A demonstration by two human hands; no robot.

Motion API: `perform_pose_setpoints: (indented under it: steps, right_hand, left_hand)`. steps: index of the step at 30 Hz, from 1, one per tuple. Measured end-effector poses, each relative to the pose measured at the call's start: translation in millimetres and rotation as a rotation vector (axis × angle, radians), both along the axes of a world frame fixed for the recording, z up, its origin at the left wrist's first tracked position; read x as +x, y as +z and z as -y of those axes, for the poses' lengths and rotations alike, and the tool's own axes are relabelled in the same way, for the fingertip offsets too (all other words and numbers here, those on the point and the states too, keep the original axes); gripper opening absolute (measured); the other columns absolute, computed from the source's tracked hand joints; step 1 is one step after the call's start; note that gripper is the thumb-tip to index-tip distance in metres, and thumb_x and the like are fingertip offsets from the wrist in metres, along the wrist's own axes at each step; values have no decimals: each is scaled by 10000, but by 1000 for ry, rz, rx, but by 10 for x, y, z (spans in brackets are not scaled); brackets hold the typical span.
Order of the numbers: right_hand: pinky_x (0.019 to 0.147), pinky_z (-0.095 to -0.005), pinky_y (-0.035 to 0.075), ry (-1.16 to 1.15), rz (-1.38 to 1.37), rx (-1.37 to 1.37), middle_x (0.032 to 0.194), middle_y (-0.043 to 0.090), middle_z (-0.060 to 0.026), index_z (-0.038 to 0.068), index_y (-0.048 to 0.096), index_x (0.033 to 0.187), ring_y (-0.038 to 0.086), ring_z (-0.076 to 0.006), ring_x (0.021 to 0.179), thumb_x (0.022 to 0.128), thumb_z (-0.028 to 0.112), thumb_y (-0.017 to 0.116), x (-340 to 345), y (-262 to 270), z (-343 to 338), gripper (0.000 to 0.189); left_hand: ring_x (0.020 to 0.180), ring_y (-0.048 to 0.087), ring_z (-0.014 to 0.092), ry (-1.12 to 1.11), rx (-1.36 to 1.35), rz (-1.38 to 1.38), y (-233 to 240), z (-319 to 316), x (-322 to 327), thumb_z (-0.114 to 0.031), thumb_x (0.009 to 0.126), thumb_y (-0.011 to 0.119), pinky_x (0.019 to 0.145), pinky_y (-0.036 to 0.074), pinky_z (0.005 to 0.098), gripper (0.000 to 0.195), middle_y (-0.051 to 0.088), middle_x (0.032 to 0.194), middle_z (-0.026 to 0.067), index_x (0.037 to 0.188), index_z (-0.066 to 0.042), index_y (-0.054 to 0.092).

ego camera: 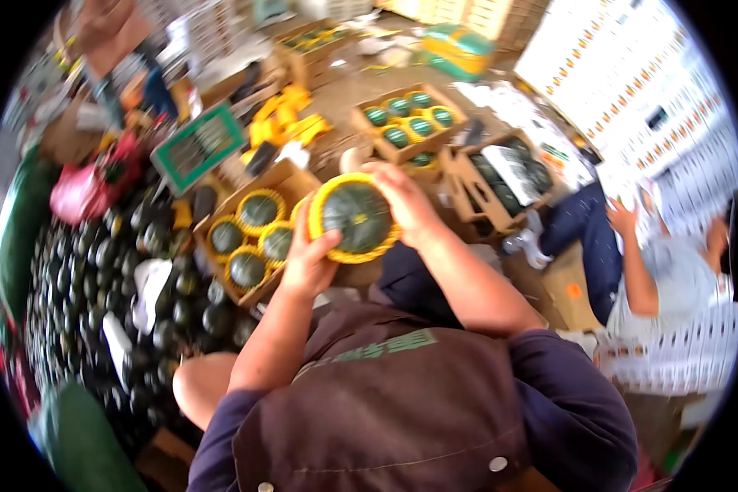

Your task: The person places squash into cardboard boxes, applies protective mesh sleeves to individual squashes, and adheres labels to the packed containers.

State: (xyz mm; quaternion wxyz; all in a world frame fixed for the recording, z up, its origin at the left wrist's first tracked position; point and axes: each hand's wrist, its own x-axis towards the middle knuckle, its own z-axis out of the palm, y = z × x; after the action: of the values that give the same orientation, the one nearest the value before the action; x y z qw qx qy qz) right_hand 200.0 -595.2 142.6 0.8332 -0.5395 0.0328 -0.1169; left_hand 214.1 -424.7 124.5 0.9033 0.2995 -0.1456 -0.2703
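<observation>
A dark green round squash point(358, 215) in a yellow foam net point(344, 254) is held up before my chest. My left hand point(310, 261) grips its left side, the thumb lying over the front. Against the upper right side of the net rests my right hand point(406, 206), fingers curled over the top. Just behind and left of the hands stands an open cardboard box point(292, 178). Several netted squashes point(259, 210) sit in it, one of them partly hidden by my left hand.
Loose dark green squashes point(98, 277) are heaped at left. Ahead lie yellow foam nets point(289, 117), a green-rimmed crate point(198, 147) and a filled box point(409, 120). Another box of squashes point(498, 178) stands right, near a seated person point(658, 277). White printed cartons point(615, 80) are stacked behind.
</observation>
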Motion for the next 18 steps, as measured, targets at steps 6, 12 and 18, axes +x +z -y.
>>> perform_pose_setpoints:
  steps: [6,12,18]
  right_hand:
    - [887,-289,402,-59,39,-564,1036,586,-91,15,577,1077,543,-191,978,899,205,549,68,-210,-222,262]
    - [1031,-454,303,425,106,-1456,1399,225,-235,170,202,1417,315,-421,1245,588,471,783,17,-385,-261,1056]
    - [991,-493,361,663,56,-1578,1407,184,-243,249,146,1427,331,-480,1206,563,394,796,447,-578,-299,1090]
  left_hand:
    - [1190,430,234,-19,58,-6,-106,-296,67,13,707,676,1002,372,386,820,417,1287,105,1387,-81,228]
    - [1198,403,202,-99,234,-78,-551,-293,100,62,722,593,946,396,328,828,370,1322,94,1419,-99,176]
    - [1156,447,222,-101,322,-149,-866,-301,451,23,772,552,929,416,351,802,376,1315,121,1429,-103,110]
